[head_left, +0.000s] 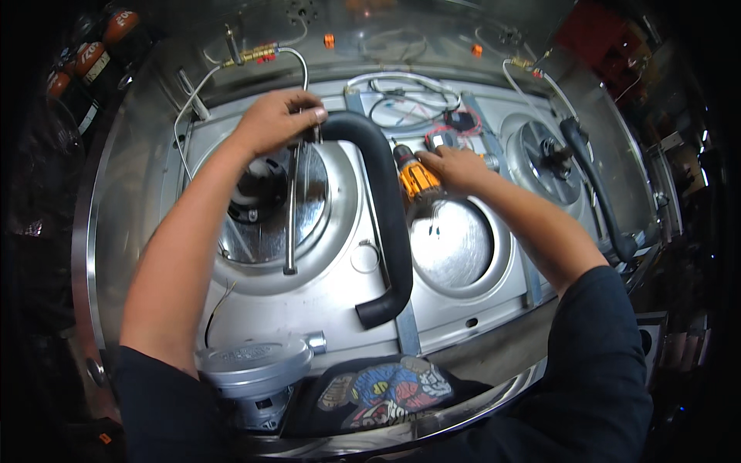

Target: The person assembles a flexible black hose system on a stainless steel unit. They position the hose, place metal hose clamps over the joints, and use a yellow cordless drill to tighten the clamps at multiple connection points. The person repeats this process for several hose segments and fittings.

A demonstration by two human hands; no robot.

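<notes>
Curling its fingers, our left hand (278, 123) is at the upper end of the black hose (394, 224); we cannot tell whether it pinches. Our right hand (459, 171), grip unclear, is beside the orange drill (419, 182). The hose bends down the metal panel (285, 316).

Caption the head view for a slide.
Left hand at one end of a curved black hose, right hand beside an orange drill, over a metal panel.
</notes>
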